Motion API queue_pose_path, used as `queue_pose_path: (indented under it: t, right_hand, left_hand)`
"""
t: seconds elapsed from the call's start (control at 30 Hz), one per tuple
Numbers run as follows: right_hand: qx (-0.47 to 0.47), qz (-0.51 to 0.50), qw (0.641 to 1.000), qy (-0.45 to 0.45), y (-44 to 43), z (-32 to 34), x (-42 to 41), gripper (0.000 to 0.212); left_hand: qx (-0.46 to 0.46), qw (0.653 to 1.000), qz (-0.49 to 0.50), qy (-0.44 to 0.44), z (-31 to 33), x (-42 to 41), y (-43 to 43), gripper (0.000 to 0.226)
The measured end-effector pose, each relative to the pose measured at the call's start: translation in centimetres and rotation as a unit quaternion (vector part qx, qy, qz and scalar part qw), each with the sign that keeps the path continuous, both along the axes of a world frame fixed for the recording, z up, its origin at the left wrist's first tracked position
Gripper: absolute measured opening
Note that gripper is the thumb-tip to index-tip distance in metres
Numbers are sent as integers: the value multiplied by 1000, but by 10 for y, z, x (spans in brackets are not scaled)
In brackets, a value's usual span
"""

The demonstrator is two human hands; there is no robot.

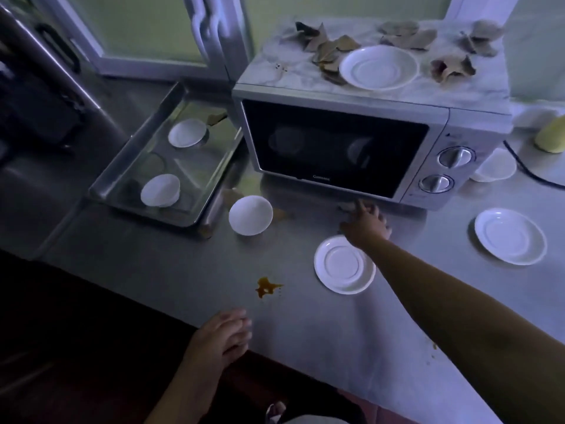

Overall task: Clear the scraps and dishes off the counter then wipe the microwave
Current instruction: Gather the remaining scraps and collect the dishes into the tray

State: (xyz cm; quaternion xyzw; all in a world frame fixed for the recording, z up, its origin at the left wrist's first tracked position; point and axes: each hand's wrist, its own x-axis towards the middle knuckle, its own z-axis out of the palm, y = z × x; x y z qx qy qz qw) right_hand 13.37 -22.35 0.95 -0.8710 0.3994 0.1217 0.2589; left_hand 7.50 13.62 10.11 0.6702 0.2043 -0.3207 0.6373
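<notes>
The silver microwave (336, 142) stands on the steel counter (183, 258). Dry brown leaf scraps (330, 47) and a white plate (379, 67) lie on its top. My right hand (367, 223) stretches to the microwave's lower front edge, its fingers extended over a small scrap (344, 207) there. My left hand (220, 335) rests flat on the counter's near edge and holds nothing. A white saucer (344, 264) lies under my right wrist, and another saucer (510, 237) sits at the right. An overturned white bowl (250, 218) is left of my right hand.
A steel tray (122, 166) left of the microwave holds two white bowls (187, 133) (160, 190) and a scrap. A brown spill (267, 287) stains the counter. Behind the microwave's right side are a white bowl (495, 166), a yellow object (552, 136) and a black cable (526, 171).
</notes>
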Motion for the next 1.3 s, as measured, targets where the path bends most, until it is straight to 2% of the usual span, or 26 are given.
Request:
queue_pose_path:
  t: [0.13,0.27,0.4,0.53,0.63,0.7,0.8,0.93,1.0,1.1,1.2,1.3]
  right_hand:
    - [-48,0,998,50,-4,-13,28,58]
    - [-113,62,992,1,8,-26,40,39]
    - [-131,121,984,-30,19,-28,41,33]
    - [-121,124,981,-82,25,-22,33,35]
    - [-60,88,987,-123,26,-11,21,28]
    - [39,34,984,-171,24,-2,10,22]
    - [196,-56,937,-282,27,20,-18,41]
    - [266,-123,900,-323,43,43,-64,31]
    - [290,-155,887,-325,54,50,-87,22]
    - [302,-210,869,-330,77,61,-118,10]
    - [294,-266,855,-335,103,75,-140,4]
    - [283,-298,843,-348,125,91,-154,19]
  left_hand:
    - [16,999,28,17,-4,-1,10,19]
    - [29,997,69,16,-6,2,21,19]
    - [31,995,93,10,-6,4,21,18]
    - [37,996,83,11,-5,9,9,17]
    - [41,998,42,8,-2,13,-8,17]
    - [42,999,23,-1,-1,19,-18,16]
    - [56,998,-10,-18,-1,37,-33,15]
    - [58,987,-112,-95,-6,79,-58,17]
    - [78,961,-202,-172,-13,105,-73,17]
    - [146,886,-333,-287,-21,147,-102,21]
    - [200,798,-447,-351,-31,188,-139,25]
    - [288,683,-552,-381,-48,221,-173,31]
